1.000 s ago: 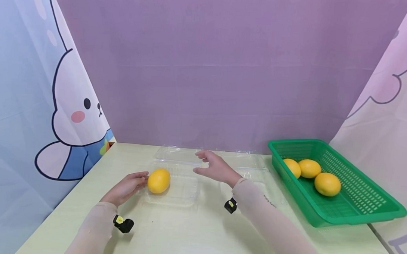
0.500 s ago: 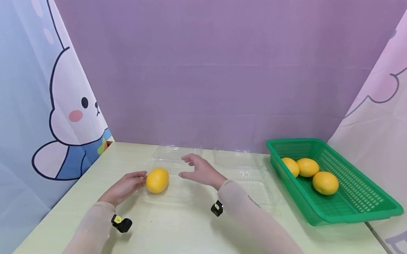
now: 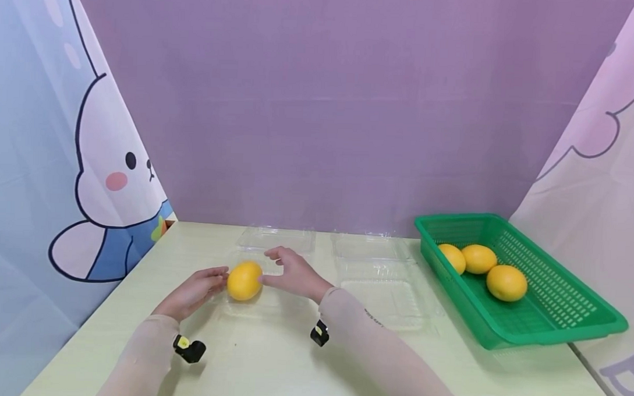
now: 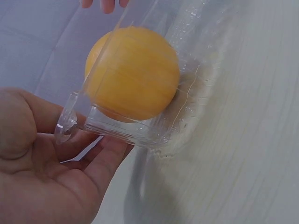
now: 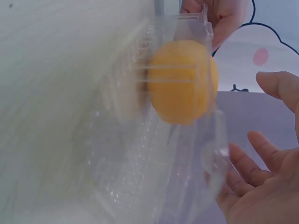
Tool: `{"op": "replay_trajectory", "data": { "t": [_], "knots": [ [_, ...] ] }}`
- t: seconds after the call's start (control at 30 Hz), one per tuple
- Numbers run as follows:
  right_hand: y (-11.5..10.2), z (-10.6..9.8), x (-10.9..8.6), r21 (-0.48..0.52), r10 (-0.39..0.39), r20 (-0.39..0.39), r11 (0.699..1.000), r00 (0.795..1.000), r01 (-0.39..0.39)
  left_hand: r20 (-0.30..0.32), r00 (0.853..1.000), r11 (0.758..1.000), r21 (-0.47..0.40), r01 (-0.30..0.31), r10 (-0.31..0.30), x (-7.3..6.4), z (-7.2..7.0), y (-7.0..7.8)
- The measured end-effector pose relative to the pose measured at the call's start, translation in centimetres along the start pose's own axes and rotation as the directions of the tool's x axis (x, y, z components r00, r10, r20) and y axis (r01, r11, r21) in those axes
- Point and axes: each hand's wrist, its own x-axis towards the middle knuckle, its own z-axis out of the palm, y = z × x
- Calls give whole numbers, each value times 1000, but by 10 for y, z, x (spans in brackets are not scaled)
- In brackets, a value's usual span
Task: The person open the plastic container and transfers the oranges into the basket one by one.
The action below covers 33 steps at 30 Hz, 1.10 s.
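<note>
A yellow-orange fruit, likely an orange [image 3: 245, 281], sits at the left end of a clear plastic container [image 3: 263, 311] whose open lid [image 3: 277, 240] lies toward the curtain. My left hand [image 3: 194, 291] is at the container's left side. Its digits lie on both sides of the rim corner in the left wrist view, with the fingers [image 4: 110, 161] against the outer wall. My right hand [image 3: 295, 276] hovers over the container's right part, thumb and fingers apart, holding nothing. In the head view its thumb overlaps the orange's right edge.
A second clear container [image 3: 384, 305] with its lid open stands to the right. Farther right, a green basket [image 3: 548, 337] contains several oranges [image 3: 507, 283]. Behind the table [image 3: 269, 371] hangs a purple curtain [image 3: 320, 116], with printed cloth on both sides.
My right hand has moved left, from between the two containers to beside the orange. The left hand and the orange stay in place; the head view has shifted slightly.
</note>
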Motion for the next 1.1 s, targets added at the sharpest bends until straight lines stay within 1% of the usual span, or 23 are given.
{"op": "replay_trajectory", "data": {
  "t": [0.33, 0.53, 0.9, 1.1],
  "knots": [
    [2, 19, 8, 29, 34, -11, 999, 999, -34, 1, 1000, 1000, -7, 2, -2, 2, 0, 0],
    [4, 28, 11, 47, 65, -10, 997, 998, -64, 8, 1000, 1000, 9, -3, 3, 0, 1, 1],
    [2, 44, 19, 17, 112, -19, 994, 994, -111, 11, 1000, 999, 41, 1, -1, 1, 1, 0],
    [1, 51, 24, 12, 137, -28, 990, 990, -137, 13, 1000, 1000, 31, 0, 0, 2, 0, 0]
  ]
}}
